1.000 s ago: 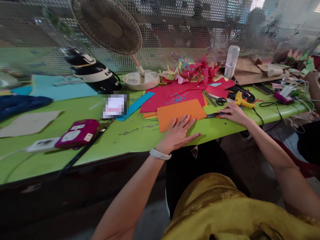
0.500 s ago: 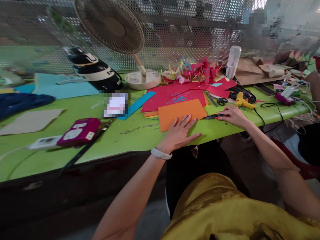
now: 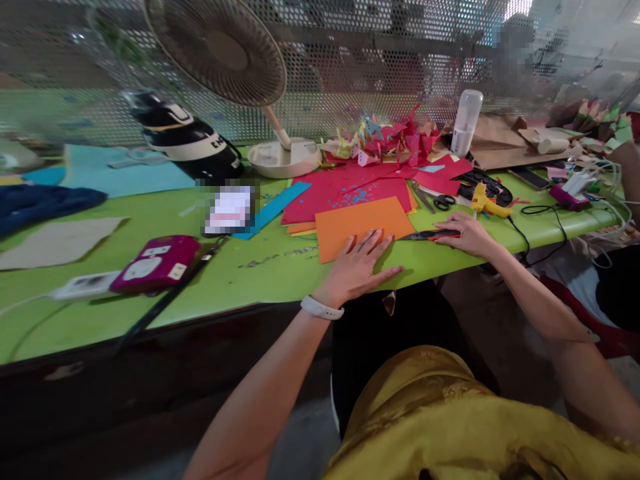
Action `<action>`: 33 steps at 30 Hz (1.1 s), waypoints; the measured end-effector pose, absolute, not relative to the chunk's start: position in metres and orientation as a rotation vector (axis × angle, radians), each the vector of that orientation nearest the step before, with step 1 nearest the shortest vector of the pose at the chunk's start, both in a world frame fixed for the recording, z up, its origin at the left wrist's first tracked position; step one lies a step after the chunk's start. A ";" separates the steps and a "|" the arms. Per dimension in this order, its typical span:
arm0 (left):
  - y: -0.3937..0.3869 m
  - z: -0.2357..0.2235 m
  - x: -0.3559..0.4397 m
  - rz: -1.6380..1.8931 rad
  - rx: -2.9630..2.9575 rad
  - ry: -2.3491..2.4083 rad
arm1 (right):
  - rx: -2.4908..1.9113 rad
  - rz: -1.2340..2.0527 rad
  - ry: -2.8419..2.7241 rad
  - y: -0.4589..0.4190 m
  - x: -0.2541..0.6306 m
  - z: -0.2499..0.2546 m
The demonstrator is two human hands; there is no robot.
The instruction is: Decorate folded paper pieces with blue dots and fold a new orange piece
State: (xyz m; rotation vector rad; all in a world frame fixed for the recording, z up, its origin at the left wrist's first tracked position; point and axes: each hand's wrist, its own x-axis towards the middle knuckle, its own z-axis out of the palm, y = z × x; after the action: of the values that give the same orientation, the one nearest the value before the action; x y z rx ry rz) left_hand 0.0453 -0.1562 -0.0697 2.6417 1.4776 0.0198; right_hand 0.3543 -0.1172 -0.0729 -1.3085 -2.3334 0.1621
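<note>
My left hand (image 3: 361, 261) lies flat with its fingers spread on the lower edge of an orange sheet of paper (image 3: 360, 220), pressing it to the table. In my right hand (image 3: 467, 235) is a slim utility knife (image 3: 430, 235) with a dark blade and an orange-red part, held low and pointing left. Its tip meets the lower right edge of the orange paper, close to my left fingertips. Beneath and behind that sheet are red sheets (image 3: 300, 203) strewn with small blue scraps.
Beyond my right hand lie scissors (image 3: 444, 202) and a yellow glue gun (image 3: 490, 201) with a cord. Folded paper pieces (image 3: 385, 141) are heaped behind the red sheets. A fan (image 3: 227, 50), a dark bottle (image 3: 195, 143) and a purple power socket block (image 3: 157, 263) stand to the left.
The knife's tip has shifted slightly left along the orange paper's lower right edge, and more of the blade shows. My left hand stays in place on the paper.
</note>
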 end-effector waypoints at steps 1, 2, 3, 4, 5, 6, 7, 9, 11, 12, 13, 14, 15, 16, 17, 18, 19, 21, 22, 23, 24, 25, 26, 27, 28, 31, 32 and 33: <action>-0.156 -0.070 0.045 0.021 2.640 1.477 | -1.308 0.170 -2.333 -0.118 0.352 -0.073; -0.156 -0.070 0.045 0.025 2.638 1.475 | -1.311 0.181 -2.334 -0.119 0.351 -0.072; -0.157 -0.070 0.045 0.032 2.635 1.475 | -1.315 0.190 -2.337 -0.120 0.349 -0.072; -0.157 -0.071 0.045 0.037 2.633 1.476 | -1.320 0.195 -2.338 -0.120 0.347 -0.072; -0.156 -0.071 0.045 0.042 2.632 1.478 | -1.323 0.195 -2.336 -0.120 0.346 -0.071; -0.156 -0.071 0.045 0.046 2.631 1.481 | -1.324 0.192 -2.333 -0.121 0.344 -0.071; -0.156 -0.071 0.045 0.047 2.630 1.486 | -1.322 0.187 -2.328 -0.121 0.342 -0.071; -0.156 -0.071 0.045 0.040 2.626 1.495 | -1.314 0.187 -2.317 -0.120 0.339 -0.072; -0.157 -0.071 0.046 0.033 2.623 1.499 | -1.314 0.193 -2.306 -0.120 0.335 -0.073; -0.157 -0.071 0.046 0.029 2.623 1.498 | -1.315 0.197 -2.305 -0.120 0.334 -0.074; -0.157 -0.071 0.046 0.028 2.626 1.495 | -1.316 0.198 -2.307 -0.119 0.333 -0.075; -0.157 -0.071 0.046 0.028 2.631 1.494 | -1.315 0.196 -2.309 -0.119 0.332 -0.076; -0.157 -0.072 0.046 0.027 2.636 1.495 | -1.310 0.194 -2.309 -0.118 0.332 -0.076; -0.157 -0.072 0.046 0.024 2.641 1.498 | -1.302 0.192 -2.308 -0.118 0.332 -0.077; -0.157 -0.072 0.046 0.020 2.646 1.501 | -1.291 0.188 -2.303 -0.117 0.332 -0.077; -0.156 -0.072 0.046 0.015 2.649 1.503 | -1.278 0.187 -2.299 -0.117 0.333 -0.077; -0.156 -0.072 0.046 0.012 2.651 1.503 | -1.264 0.189 -2.299 -0.117 0.334 -0.077; -0.156 -0.071 0.046 0.008 2.651 1.499 | -1.239 0.203 -2.313 -0.118 0.337 -0.077; -0.156 -0.071 0.046 0.010 2.650 1.498 | -1.231 0.212 -2.322 -0.118 0.338 -0.076; -0.156 -0.071 0.046 0.013 2.650 1.496 | -1.224 0.219 -2.330 -0.118 0.340 -0.076; -0.156 -0.071 0.046 0.019 2.649 1.495 | -1.221 0.221 -2.333 -0.119 0.341 -0.076; -0.156 -0.071 0.046 0.026 2.650 1.492 | -1.219 0.221 -2.332 -0.119 0.342 -0.076; -0.156 -0.072 0.045 0.035 2.650 1.490 | -1.220 0.219 -2.328 -0.120 0.342 -0.076; -0.156 -0.073 0.045 0.044 2.651 1.488 | -1.224 0.216 -2.321 -0.120 0.342 -0.076; -0.155 -0.074 0.045 0.052 2.650 1.485 | -1.230 0.212 -2.314 -0.121 0.342 -0.076; -0.155 -0.075 0.045 0.073 2.639 1.473 | -1.249 0.205 -2.305 -0.122 0.340 -0.074; -0.155 -0.074 0.045 0.077 2.631 1.468 | -1.253 0.203 -2.305 -0.123 0.339 -0.074; -0.154 -0.073 0.045 0.077 2.620 1.456 | -1.254 0.204 -2.306 -0.123 0.338 -0.073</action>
State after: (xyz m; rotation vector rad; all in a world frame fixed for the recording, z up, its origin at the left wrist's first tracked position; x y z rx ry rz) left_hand 0.0450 -0.1543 -0.0729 2.6197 1.4564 0.0766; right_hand 0.3381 -0.1228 -0.0734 -1.2539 -2.3063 0.2037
